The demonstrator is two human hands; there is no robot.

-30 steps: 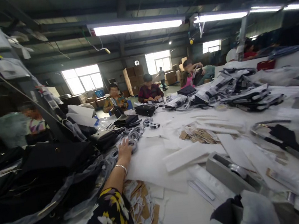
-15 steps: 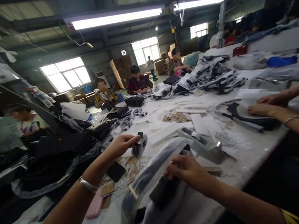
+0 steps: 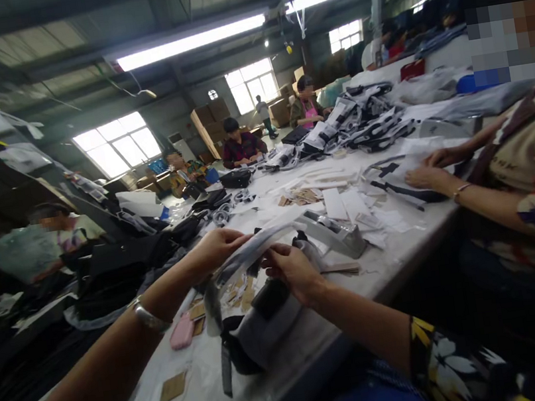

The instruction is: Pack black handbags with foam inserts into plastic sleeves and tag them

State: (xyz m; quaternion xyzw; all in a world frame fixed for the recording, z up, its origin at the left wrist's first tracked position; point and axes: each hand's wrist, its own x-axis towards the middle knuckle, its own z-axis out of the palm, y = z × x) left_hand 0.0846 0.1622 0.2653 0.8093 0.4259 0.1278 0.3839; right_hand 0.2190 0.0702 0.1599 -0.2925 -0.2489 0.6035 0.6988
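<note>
A black bag wrapped in white sheeting (image 3: 273,330) lies on its side at the table's near edge, its arched, plastic-covered handle (image 3: 236,259) curving over it. My left hand (image 3: 217,251) reaches to the far side of the handle, fingertips pinched at a small black end of a rolled strap (image 3: 257,231); the handle hides most of the roll. On the near side, my right hand (image 3: 296,273) has its thumb and fingers pinched together just under the handle, above the wrapped bag. What sits between those fingers cannot be made out.
A grey tape dispenser (image 3: 346,239) stands beyond my right hand. Cardboard pieces, a pink case (image 3: 181,332) and a brown card (image 3: 173,387) lie about. Black bags crowd the left. A co-worker's hands (image 3: 427,176) work on another bag at right; wrapped straps (image 3: 361,119) are heaped behind.
My left hand has brought the rolled strap to the handle, which now largely covers it. My right hand has come close to the left one. The view has shifted, showing more of the co-worker.
</note>
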